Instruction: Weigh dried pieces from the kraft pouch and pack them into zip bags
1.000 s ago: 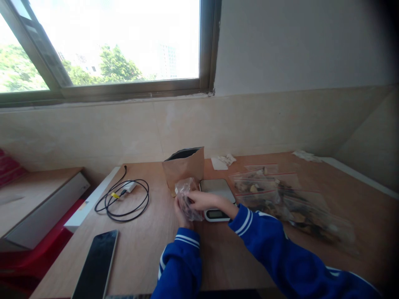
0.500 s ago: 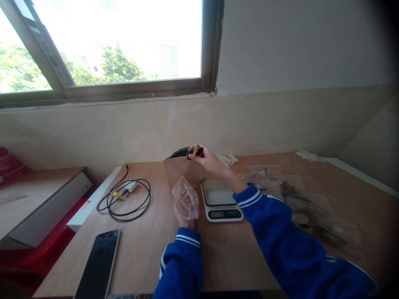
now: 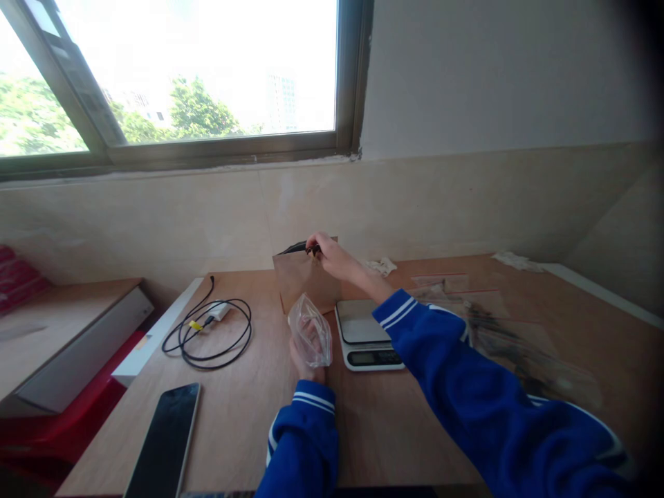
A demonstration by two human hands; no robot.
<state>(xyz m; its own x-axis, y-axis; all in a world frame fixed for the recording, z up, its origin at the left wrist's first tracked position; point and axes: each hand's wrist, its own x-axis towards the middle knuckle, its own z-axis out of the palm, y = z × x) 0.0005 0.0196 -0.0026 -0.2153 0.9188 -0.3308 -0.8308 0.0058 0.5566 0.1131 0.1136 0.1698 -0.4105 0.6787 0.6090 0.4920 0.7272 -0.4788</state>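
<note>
**Right hand (image 3: 330, 256) shifts left along the pouch (image 3: 297, 278) mouth**

Near the tabletop's (image 3: 233, 429) back edge, its fingers pinch dark pieces (image 3: 313, 250) at the pouch's rim; a slack pinch could spill some outside, or a knock could tip the pouch. Nearer the front edge, the left hand's (image 3: 299, 360) fingers curl around a clear bag (image 3: 320, 351), which could slip if loosely held.

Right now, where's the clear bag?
Head view, just left of centre: the clear bag is in the left hand, in front of the paper bag, left of the scale.
</note>
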